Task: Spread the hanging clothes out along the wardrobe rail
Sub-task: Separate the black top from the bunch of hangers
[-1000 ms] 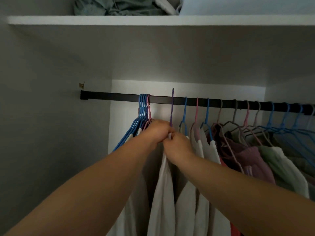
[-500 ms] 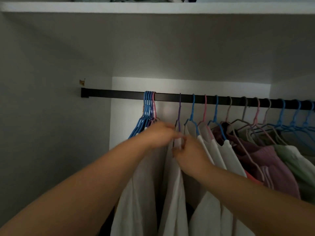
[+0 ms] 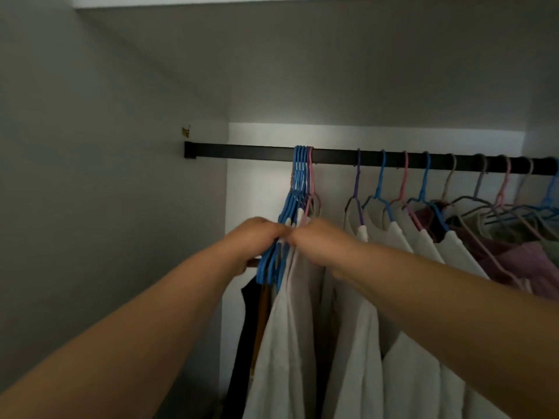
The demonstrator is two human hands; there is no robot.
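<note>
Both hands, left (image 3: pixel 257 237) and right (image 3: pixel 317 240), are gripping bunched hangers (image 3: pixel 299 189) on rail (image 3: pixel 332 154) | purple hanger (image 3: pixel 357 189), just released, is hanging spaced | next garment is being separated.

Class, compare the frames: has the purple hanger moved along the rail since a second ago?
Yes. The purple hanger now hangs on the rail, shifted right, away from the bunched blue hangers; earlier it was lifted above the rail, close beside them.

No legible text, label, brand, number or sign appears on any surface in the head view.
</note>
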